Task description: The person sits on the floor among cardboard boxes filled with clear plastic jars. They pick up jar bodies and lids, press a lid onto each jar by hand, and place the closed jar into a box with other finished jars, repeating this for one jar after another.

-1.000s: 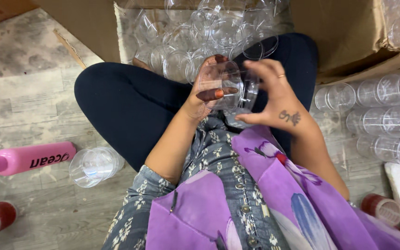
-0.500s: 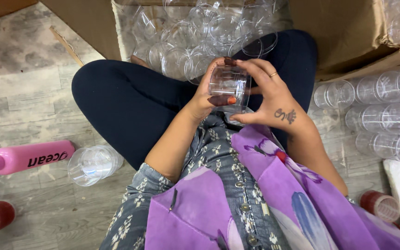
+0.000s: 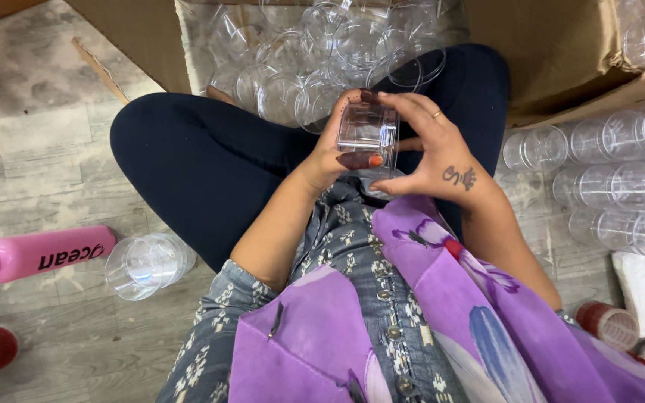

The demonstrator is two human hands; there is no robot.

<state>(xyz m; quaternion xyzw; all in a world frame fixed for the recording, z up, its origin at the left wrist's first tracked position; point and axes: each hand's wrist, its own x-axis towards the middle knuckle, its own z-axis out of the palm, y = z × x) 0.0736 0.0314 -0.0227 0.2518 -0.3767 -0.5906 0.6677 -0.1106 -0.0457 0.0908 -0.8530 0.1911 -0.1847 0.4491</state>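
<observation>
Hands (image 3: 393, 145) two, clear jar (image 3: 367, 130) one, held

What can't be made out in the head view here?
- Clear jar: its underside and far side are covered by the left hand and right hand.
- Pink bottle: its neck end is cut off by the left edge.
- Cardboard box: depth unclear; clear containers overlap and blur together.

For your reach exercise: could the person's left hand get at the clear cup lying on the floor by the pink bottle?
Probably not yet: the left hand is holding a jar. The floor around the cup looks open.
</observation>
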